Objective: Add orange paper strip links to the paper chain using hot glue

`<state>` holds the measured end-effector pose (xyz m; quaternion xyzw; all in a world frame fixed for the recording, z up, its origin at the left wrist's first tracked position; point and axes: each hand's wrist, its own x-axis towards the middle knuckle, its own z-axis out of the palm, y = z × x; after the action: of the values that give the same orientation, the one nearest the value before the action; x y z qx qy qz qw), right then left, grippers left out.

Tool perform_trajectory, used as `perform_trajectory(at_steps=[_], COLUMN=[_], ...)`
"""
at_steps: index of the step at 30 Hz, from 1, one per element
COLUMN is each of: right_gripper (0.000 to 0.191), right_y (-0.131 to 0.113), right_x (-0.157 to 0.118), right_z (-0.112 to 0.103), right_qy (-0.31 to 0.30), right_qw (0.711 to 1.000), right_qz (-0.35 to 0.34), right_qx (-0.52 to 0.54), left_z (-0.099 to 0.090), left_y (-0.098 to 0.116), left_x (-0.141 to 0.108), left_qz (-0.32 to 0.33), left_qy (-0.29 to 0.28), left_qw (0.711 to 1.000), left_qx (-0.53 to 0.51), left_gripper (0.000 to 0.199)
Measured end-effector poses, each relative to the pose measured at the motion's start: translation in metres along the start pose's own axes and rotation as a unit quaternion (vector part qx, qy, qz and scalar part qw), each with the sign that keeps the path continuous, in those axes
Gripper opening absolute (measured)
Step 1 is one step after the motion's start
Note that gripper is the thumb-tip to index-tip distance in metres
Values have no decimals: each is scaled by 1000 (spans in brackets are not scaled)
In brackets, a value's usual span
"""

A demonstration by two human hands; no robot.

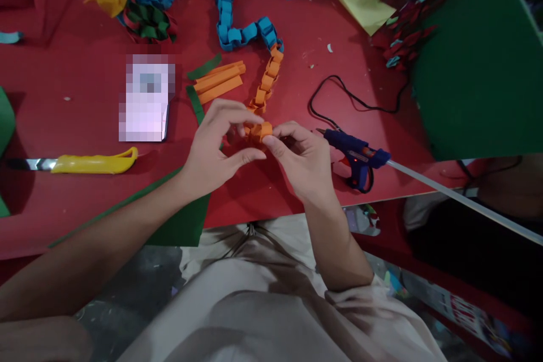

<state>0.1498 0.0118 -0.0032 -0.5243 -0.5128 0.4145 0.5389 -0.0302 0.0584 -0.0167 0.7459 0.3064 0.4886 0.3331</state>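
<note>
Worktop, red-surfaced (348, 62): carried all the pieces below. Large green flat panel (479, 68): stood at the right side. Dark green sheet (180, 220): lay at the near edge, partly hidden beneath the left forearm. Linked paper chain, blue then orange (269, 76): ran from the far edge in a bend towards the person, its orange end between the two hands.

Left hand (212, 150): thumb well parted from the curled fingers, around the orange end; whether the fingertips touched it could not be told. Right hand (307, 161): thumb and forefinger were pinched together on the orange end link (266, 128).

Dark blue glue gun (350, 147): lay just beside the right hand, a small red light showing; a long translucent glue stick (449, 191) projected from its rear. Yellow-handled utility knife (91, 164): lay at left, blade extended. Rectangular phone, its pale face pixelated (146, 107): lay beyond the knife. Flat orange paper strips (220, 82): lay grouped between phone and chain. Narrow green paper strip (205, 67): lay against their far side. White scrap (330, 48): lay right of the chain.
</note>
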Motion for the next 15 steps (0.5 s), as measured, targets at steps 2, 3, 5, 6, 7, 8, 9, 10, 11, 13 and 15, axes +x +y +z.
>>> perform_trajectory(at_steps=[2,3,5,6,7,8,9,10,11,13,15], right_gripper=[15,15,16,16,18,19,21,23,25,30,33], right_y=[0,0,1,2,3,3,3,3,3,3,4], right_x=[-2,-3,-4,-4,-3,-3,-3,-3,-3,-3,-4], right_z=[-2,-2,-4,-4,-4,-4,-3,-2,-1,1,2], right_qy=[-13,-22,-41,-51,-61,-68,-72,-70,-61,-36,-26], right_qw=[1000,999,998,997,997,996,996,996,997,998,998], right_qz=[4,6,12,13,14,13,12,10,7,0,1], right_qx=[22,31,44,48,50,51,51,49,46,48,63], left_z=[-1,-1,-2,-2,-2,-2,-3,-2,-2,-1,-1], left_y=[1,1,2,2,1,1,0,0,-1,-1,0], left_x=[1,2,2,2,2,2,1,1,0,0,-1], left_qz=[55,71,87,89,89,90,93,99,108,128,142], left_qy=[-22,-34,-48,-50,-49,-48,-49,-50,-51,-51,-52], left_qw=[996,992,986,984,982,980,978,976,973,969,967], left_qx=[66,95,134,147,158,168,179,188,197,205,203], left_gripper=[46,43,31,27,25,24,24,23,23,23,27])
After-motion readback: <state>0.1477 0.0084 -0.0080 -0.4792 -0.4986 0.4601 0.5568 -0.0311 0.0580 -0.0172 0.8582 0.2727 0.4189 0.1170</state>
